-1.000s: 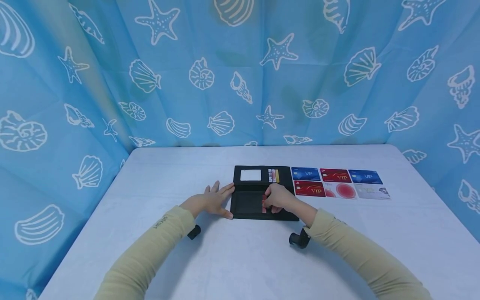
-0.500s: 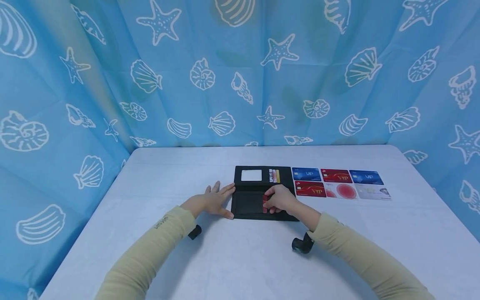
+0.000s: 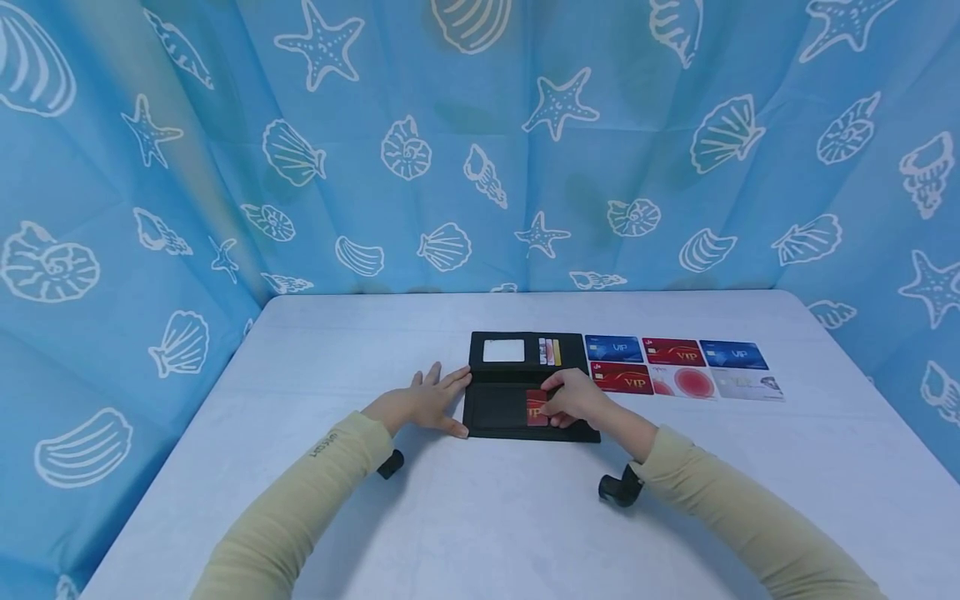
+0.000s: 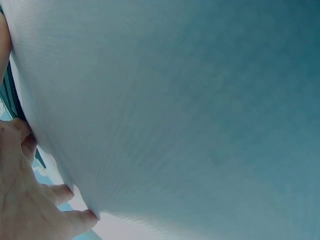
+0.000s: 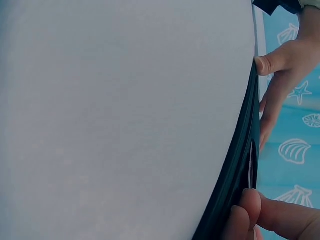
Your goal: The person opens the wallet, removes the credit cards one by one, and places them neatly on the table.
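Note:
A black wallet (image 3: 495, 407) lies unfolded on the white table. My left hand (image 3: 423, 404) rests at the wallet's left edge with its fingers spread; the left wrist view catches part of this hand (image 4: 25, 185) at its border. Over the lower right half of the wallet, my right hand (image 3: 579, 398) pinches a red card (image 3: 536, 408) between thumb and fingers. Part of that card shows left of the fingertips, and the hand covers the rest. In the right wrist view, the pinching fingers (image 5: 250, 212) meet the card's thin edge beside the dark wallet.
Right of the wallet lie several cards in two rows, among them a blue card (image 3: 613, 348), a red card (image 3: 621, 377) and a silver card (image 3: 746, 385). Small cards (image 3: 550, 352) sit in the wallet's upper half beside a white window (image 3: 503, 351). A blue seashell curtain (image 3: 480, 167) hangs behind.
My right hand has shifted slightly to the right with the red card, and more of the card's face now shows over the wallet. My left hand has stayed in place.

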`<state>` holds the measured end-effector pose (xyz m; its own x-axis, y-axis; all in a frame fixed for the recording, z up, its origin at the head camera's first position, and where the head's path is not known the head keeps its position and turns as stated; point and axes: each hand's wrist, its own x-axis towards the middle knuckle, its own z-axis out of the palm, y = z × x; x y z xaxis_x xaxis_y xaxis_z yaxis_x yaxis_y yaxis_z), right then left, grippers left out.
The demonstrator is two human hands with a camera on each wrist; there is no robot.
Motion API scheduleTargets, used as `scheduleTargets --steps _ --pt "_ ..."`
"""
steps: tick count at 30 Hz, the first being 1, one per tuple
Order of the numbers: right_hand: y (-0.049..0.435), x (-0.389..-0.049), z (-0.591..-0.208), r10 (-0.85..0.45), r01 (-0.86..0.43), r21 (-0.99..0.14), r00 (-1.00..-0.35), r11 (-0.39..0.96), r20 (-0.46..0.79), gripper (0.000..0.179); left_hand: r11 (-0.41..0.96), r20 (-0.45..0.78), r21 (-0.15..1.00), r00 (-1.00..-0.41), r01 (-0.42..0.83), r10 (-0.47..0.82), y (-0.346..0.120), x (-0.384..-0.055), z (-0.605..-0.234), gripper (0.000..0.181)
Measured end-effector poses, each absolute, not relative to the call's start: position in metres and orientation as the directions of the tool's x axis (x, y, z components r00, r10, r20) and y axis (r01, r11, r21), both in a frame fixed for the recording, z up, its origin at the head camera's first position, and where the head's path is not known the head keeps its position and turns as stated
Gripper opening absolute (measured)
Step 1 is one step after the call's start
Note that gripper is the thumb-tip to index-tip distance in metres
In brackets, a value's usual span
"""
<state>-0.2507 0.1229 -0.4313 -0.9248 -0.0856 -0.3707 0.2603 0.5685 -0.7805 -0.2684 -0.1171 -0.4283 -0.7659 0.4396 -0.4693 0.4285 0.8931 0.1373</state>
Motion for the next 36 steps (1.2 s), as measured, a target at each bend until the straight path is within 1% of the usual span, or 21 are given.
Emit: scheduleTargets --steps 7,13,20,23,27,29,31,36 --pt "0.130 -0.250 -0.430 -0.065 0.292 -0.767 -0.916 0.571 -0.397 0.038 0.894 -0.469 0.140 -0.767 0.425 0.438 -0.116 -0.268 -0.429 0.097" --pt "0.136 -0.248 -0.431 -0.088 0.286 -0.790 -0.916 0.543 -0.392 0.038 0.892 -0.474 0.134 -0.762 0.432 0.441 -0.116 -0.268 -0.428 0.098" --pt "0.148 -0.247 -0.431 -0.093 0.281 -0.792 -0.916 0.542 -0.389 0.041 0.895 -0.471 0.130 -0.768 0.426 0.434 -0.116 -0.268 -0.428 0.097" --pt "0.153 -0.246 -0.431 -0.100 0.278 -0.797 -0.916 0.537 -0.387 0.042 0.901 -0.478 0.138 -0.769 0.412 0.425 -0.116 -0.274 -0.434 0.099" --pt "0.159 -0.244 -0.431 -0.084 0.300 -0.797 -0.913 0.524 -0.398 0.041 0.888 -0.455 0.164 -0.766 0.429 0.454 -0.121 -0.286 -0.454 0.108" --pt "0.161 -0.242 -0.430 -0.072 0.312 -0.797 -0.912 0.518 -0.405 0.042 0.887 -0.454 0.161 -0.766 0.433 0.456 -0.122 -0.289 -0.457 0.110" --pt "0.163 -0.241 -0.430 -0.071 0.317 -0.798 -0.911 0.513 -0.407 0.043 0.887 -0.456 0.163 -0.765 0.431 0.455 -0.121 -0.287 -0.454 0.108" --pt "0.170 -0.237 -0.429 -0.081 0.308 -0.806 -0.913 0.505 -0.400 0.043 0.895 -0.474 0.146 -0.764 0.423 0.438 -0.116 -0.273 -0.433 0.099"
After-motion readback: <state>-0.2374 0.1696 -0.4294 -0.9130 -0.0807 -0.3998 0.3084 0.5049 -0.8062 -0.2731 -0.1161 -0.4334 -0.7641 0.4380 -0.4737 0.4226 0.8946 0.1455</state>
